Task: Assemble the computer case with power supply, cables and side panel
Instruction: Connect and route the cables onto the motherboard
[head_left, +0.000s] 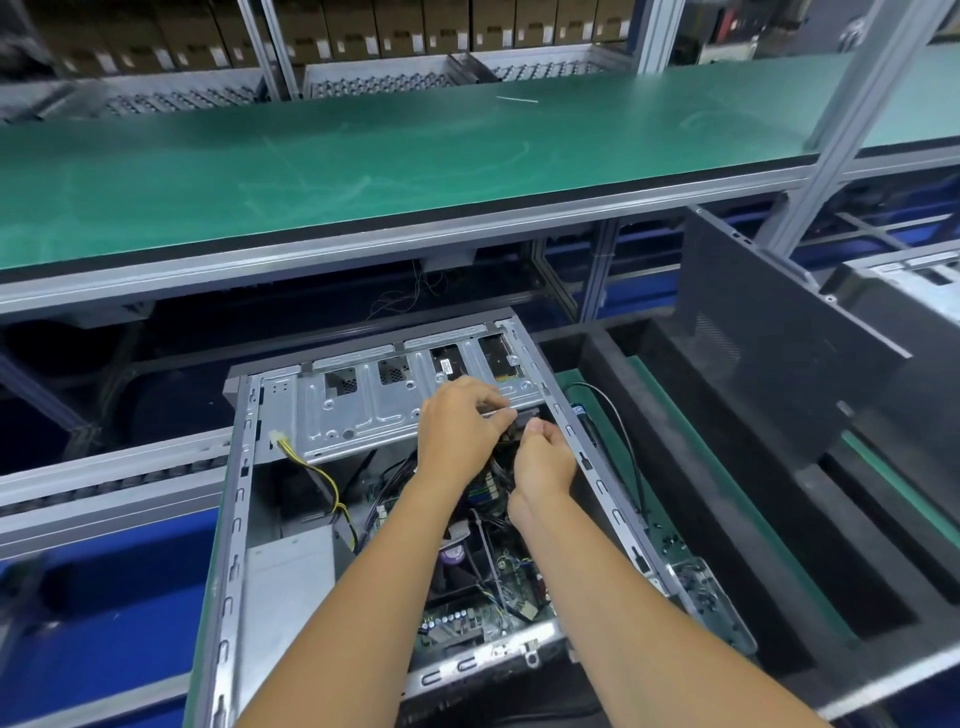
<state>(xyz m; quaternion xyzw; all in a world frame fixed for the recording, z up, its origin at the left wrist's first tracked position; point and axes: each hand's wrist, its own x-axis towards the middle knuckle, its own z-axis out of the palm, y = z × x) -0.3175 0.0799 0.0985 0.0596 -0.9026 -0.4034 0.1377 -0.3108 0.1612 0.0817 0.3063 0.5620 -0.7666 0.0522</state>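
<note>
We note the computer case (244, 519) lying on its side with the open face up, on a green mat (691, 467) on the lower surface, below the long green-topped shelf (363, 156). Inside the case, at its far end, sits the silver drive cage (363, 410); the motherboard (488, 587) shows at the near right, and a grey power supply (285, 582) fills the near left corner. A yellow-and-black cable (322, 478) with a white connector runs from the left edge of the drive cage down toward the power supply.

Both hands meet at the right end of the drive cage. Our left hand (457, 426) has its fingers curled, pinching a small dark connector (511, 418) against the cage's edge. Our right hand (545, 457) is closed in a loose fist just beside it, touching the same bundle of black cables (395, 483); we cannot tell exactly what its fingers hold.

Outside the case, just right of its right wall, a loose black cable (623, 431) loops over the mat. Farther right, a dark side panel (769, 332) leans upright in a black foam tray (727, 519). Behind the shelf, cardboard boxes (363, 31) stand in a row.
</note>
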